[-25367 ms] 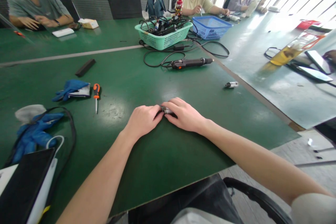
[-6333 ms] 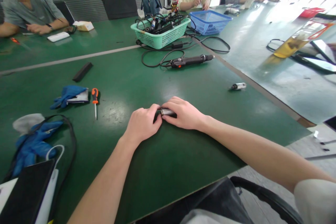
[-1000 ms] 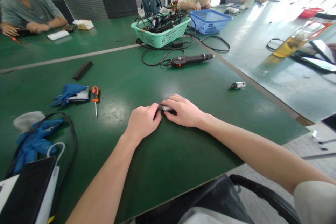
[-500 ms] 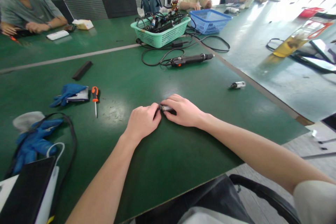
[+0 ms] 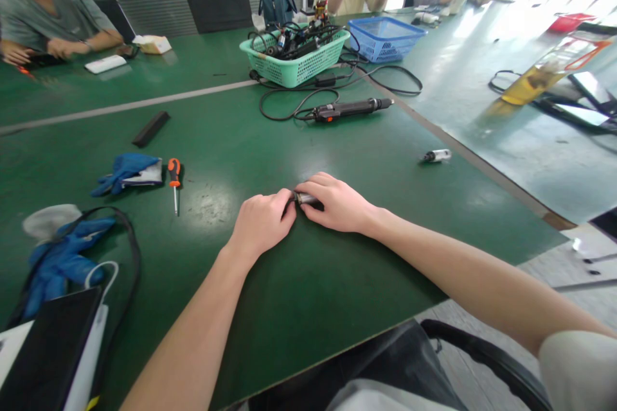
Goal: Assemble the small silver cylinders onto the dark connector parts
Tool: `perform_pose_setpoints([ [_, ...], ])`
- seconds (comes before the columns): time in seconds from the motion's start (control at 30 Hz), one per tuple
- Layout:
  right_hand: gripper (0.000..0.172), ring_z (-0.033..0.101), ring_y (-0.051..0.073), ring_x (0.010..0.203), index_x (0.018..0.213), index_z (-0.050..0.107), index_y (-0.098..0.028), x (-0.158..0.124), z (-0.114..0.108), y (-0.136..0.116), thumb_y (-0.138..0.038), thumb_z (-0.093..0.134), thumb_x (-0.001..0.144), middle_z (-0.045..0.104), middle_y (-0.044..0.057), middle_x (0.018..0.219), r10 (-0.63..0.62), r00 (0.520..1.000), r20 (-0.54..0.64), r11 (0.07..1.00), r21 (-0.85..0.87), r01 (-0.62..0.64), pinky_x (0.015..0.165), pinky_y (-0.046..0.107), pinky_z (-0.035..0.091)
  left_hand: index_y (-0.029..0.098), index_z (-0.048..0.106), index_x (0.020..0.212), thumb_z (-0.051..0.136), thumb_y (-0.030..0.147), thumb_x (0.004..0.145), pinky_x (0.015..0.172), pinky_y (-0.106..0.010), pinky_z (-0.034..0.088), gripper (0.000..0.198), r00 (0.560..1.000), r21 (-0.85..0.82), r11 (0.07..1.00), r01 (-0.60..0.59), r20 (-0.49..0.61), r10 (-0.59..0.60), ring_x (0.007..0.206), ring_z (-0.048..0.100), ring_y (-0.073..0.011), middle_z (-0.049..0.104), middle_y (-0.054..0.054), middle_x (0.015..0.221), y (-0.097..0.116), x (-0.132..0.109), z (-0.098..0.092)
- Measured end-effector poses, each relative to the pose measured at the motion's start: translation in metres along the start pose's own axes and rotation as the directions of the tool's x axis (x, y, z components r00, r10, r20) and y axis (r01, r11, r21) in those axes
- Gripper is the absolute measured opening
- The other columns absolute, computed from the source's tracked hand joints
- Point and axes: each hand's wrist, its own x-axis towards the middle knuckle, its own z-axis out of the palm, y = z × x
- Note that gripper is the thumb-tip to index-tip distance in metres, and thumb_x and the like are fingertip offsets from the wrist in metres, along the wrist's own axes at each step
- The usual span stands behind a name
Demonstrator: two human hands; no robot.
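Near the middle of the green table, my left hand point(image 5: 265, 221) and my right hand point(image 5: 340, 202) meet at a small silver cylindrical part point(image 5: 306, 198) with a dark end. My right fingers wrap over its silver body. The left thumb and fingers pinch the dark end; most of that end is hidden. A similar small silver cylinder point(image 5: 438, 155) with a dark tip lies apart to the right. Beyond my hands rests a black electric screwdriver point(image 5: 354, 109) with its cord. An orange-handled screwdriver point(image 5: 175, 183) lies to the left.
A green basket point(image 5: 294, 70) full of dark tools and cords stands beside a blue basket point(image 5: 385, 45). Blue gloves point(image 5: 128, 173), a black bar point(image 5: 151, 129) and a phone point(image 5: 51, 347) are on the left. A yellow-liquid bottle point(image 5: 540, 77) lies right. Three people sit around the table.
The person in yellow at the far side has raised both hands off the table. My hands and the part between them have not visibly moved.
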Motion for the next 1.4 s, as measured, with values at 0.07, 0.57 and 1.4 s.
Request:
perform_pose_setpoints([
  [0.07, 0.030, 0.059, 0.025, 0.102, 0.119, 0.063, -0.018, 0.000, 0.000, 0.000, -0.023, 0.056, 0.091, 0.067, 0.011, 0.107, 0.003, 1.000, -0.001, 1.000, 0.001, -0.003, 0.091, 0.040, 0.051, 0.022, 0.063, 0.101, 0.041, 0.034, 0.098, 0.065, -0.030, 0.042, 0.025, 1.000, 0.001, 1.000, 0.001, -0.001, -0.001, 0.075, 0.068, -0.0227, 0.074, -0.006, 0.087, 0.000, 0.000, 0.000],
  [0.57, 0.033, 0.059, 0.026, 0.104, 0.124, 0.060, -0.018, -0.001, -0.002, -0.001, -0.023, 0.056, 0.091, 0.067, 0.012, 0.110, -0.002, 1.000, 0.013, 1.000, -0.009, 0.002, 0.092, 0.041, 0.051, 0.022, 0.063, 0.102, 0.040, 0.034, 0.099, 0.064, -0.031, 0.043, 0.026, 1.000, 0.018, 1.000, 0.002, -0.003, -0.002, 0.075, 0.069, -0.0233, 0.074, -0.006, 0.087, 0.000, 0.000, 0.001],
  [1.4, 0.028, 0.058, 0.024, 0.096, 0.119, 0.061, -0.019, 0.001, -0.043, 0.004, -0.016, 0.048, 0.094, 0.064, 0.010, 0.100, -0.008, 0.946, 0.324, 0.917, -0.376, 0.136, 0.086, 0.035, 0.044, 0.023, 0.064, 0.108, 0.039, 0.041, 0.101, 0.065, -0.032, 0.043, 0.032, 1.000, 0.019, 1.000, -0.005, -0.008, 0.005, 0.079, 0.070, -0.0240, 0.075, -0.005, 0.090, -0.001, -0.001, 0.004],
])
